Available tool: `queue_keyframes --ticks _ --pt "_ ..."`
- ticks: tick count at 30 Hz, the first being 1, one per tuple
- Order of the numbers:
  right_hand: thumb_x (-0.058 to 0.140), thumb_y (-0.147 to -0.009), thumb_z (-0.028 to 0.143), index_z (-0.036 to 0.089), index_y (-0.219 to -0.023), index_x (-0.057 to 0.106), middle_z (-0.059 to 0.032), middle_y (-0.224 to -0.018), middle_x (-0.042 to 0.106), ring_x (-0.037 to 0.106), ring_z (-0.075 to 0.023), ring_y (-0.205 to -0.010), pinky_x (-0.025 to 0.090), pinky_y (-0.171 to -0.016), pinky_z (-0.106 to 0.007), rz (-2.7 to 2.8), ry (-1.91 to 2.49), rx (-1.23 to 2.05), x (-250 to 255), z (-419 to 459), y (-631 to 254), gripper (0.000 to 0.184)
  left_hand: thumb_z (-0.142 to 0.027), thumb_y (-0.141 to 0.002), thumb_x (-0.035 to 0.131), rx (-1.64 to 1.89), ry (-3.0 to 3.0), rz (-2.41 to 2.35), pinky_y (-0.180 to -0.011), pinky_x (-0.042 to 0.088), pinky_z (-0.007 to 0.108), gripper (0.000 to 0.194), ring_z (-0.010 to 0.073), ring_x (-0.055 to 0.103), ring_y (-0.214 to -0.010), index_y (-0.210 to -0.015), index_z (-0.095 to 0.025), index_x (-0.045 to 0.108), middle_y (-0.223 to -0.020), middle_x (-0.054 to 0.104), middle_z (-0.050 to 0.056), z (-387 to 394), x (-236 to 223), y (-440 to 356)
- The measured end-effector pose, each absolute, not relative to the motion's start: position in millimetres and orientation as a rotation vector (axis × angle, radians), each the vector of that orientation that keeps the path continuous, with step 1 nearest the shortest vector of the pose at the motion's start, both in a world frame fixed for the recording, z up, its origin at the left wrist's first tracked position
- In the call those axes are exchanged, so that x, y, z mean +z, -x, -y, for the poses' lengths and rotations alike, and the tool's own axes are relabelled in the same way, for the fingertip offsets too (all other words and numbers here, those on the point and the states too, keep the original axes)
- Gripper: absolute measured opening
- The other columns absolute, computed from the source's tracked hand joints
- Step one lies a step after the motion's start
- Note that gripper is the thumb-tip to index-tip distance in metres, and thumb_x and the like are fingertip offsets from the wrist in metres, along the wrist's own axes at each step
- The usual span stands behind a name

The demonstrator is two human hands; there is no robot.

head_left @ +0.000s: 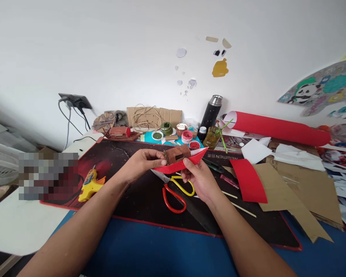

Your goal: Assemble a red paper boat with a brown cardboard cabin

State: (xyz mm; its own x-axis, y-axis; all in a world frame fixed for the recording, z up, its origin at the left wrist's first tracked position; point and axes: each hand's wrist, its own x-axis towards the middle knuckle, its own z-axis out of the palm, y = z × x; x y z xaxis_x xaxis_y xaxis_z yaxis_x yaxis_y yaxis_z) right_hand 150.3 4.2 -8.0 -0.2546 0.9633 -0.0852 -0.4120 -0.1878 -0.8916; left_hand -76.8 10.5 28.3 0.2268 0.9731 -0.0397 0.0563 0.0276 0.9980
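Observation:
Both my hands hold a curved strip of red corrugated paper (181,164) above a black desk mat (138,196). On the strip sits a small brown cardboard piece (177,154) with a dark slot. My left hand (141,163) pinches the strip's left end and touches the brown piece. My right hand (197,179) grips the strip from below near its middle, thumb on its edge. Under my hands lie red-handled scissors (173,198) and yellow-handled scissors (184,184).
A yellow glue gun (90,185) lies left on the mat. Another red corrugated sheet (248,179), brown cardboard (300,192), white paper and thin sticks lie right. Paint pots (187,136), a black flask (211,111), a red paper roll (276,127) and twine line the wall.

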Motion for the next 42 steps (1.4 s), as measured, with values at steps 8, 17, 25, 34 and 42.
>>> queue_keyframes --ticks 8,17,25,34,42 --pt "0.101 -0.07 0.061 0.02 -0.086 0.066 0.0039 -0.065 0.064 0.059 -0.0114 -0.054 0.044 -0.046 -0.02 0.886 0.779 1.765 -3.9 -5.8 -154.6 0.056 -0.073 -0.085 0.08 0.973 -1.411 -0.953 -0.089 0.051 0.036 0.058 0.0267 0.069 -0.092 -0.091 -0.016 0.085 -0.094 0.08 0.011 -6.8 30.3 81.0" --pt "0.093 -0.073 0.073 0.021 -0.086 0.07 0.0025 -0.064 0.065 0.055 -0.0132 -0.052 0.038 -0.046 -0.024 0.832 0.723 1.837 -6.7 -8.0 -159.7 0.058 -0.085 -0.088 0.066 0.991 -1.402 -0.676 -0.094 0.05 0.038 0.072 0.0284 0.066 -0.1 -0.106 -0.017 0.077 -0.105 0.074 0.011 4.7 31.9 74.6" --pt "0.09 -0.073 0.079 0.029 -0.107 0.078 0.0009 -0.078 0.076 0.057 -0.0173 -0.054 0.039 -0.047 -0.027 0.812 0.724 1.924 -11.4 -4.9 -160.5 0.062 -0.061 -0.084 0.088 1.051 -1.252 -0.731 -0.081 0.053 0.031 0.049 0.0187 0.065 -0.085 -0.101 -0.02 0.068 -0.093 0.069 0.003 7.0 37.8 59.2" --pt "0.096 -0.065 0.077 0.026 -0.098 0.079 -0.0036 -0.093 0.082 0.073 -0.0248 -0.08 0.053 -0.058 -0.03 0.749 0.774 1.973 -10.7 -0.8 -162.2 0.063 -0.054 -0.084 0.09 1.036 -1.244 -0.617 -0.078 0.049 0.03 0.045 0.0167 0.062 -0.084 -0.097 -0.019 0.065 -0.092 0.066 0.001 9.2 31.9 50.7" --pt "0.086 -0.073 0.082 0.026 -0.095 0.077 -0.0033 -0.082 0.077 0.071 -0.0274 -0.079 0.055 -0.061 -0.035 0.834 0.786 1.983 -18.5 -3.3 -162.8 0.06 -0.057 -0.076 0.096 1.028 -1.261 -0.581 -0.079 0.051 0.032 0.053 0.0169 0.063 -0.082 -0.096 -0.02 0.065 -0.091 0.066 0.001 8.8 26.9 47.1"
